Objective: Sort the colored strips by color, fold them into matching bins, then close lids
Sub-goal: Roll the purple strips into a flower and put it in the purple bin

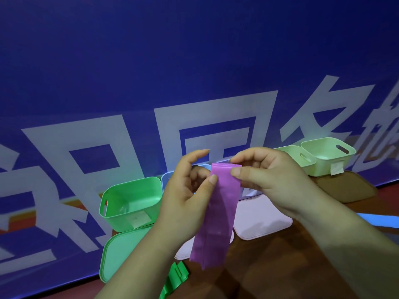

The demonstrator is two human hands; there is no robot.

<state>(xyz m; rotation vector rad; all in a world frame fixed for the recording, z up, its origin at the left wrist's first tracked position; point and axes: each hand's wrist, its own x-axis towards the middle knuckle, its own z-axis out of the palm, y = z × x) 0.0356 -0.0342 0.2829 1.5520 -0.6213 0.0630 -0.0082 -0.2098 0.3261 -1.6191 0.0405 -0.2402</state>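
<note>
Fingers [237,172] of both hands hold the upper end of a purple strip [218,214]. The right hand [265,173] pinches its top right corner between thumb and forefinger. The left hand [190,190] presses its thumb on the left edge, with the forefinger lifted (the fingers behind the strip are hidden). The strip hangs straight down between the hands, in the air above the brown table [269,266].

Left of the hands stands an open green bin [131,201], with a green lid [121,253] lying flat just in front of it. A green strip [174,279] lies near that lid's corner. A light blue bin [167,180] peeks out behind the left hand. A pale pink lid [261,221] lies below the right wrist. At far right two pale green bins [328,156] stand touching, with a brown lid [345,186] before them.
</note>
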